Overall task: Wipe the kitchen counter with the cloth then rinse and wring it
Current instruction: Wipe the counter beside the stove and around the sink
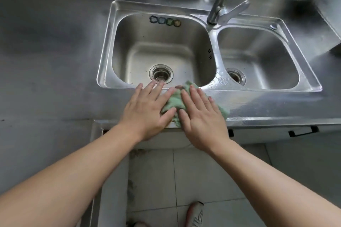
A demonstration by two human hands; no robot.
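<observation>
Fingers (155, 89) on both our hands are spread flat, not gripping anything, just pressing down on the green cloth (175, 100). Our left hand (145, 110) covers its left side and our right hand (201, 118) its right. That cloth sits on the counter strip (267, 103) just in front of the sink (118, 46), below the big left basin. Looks like we're mid-wipe. Rinsing comes later, and that'd mean gathering up the cloth and reaching behind the sink for the tap (219, 9), which isn't running.
</observation>
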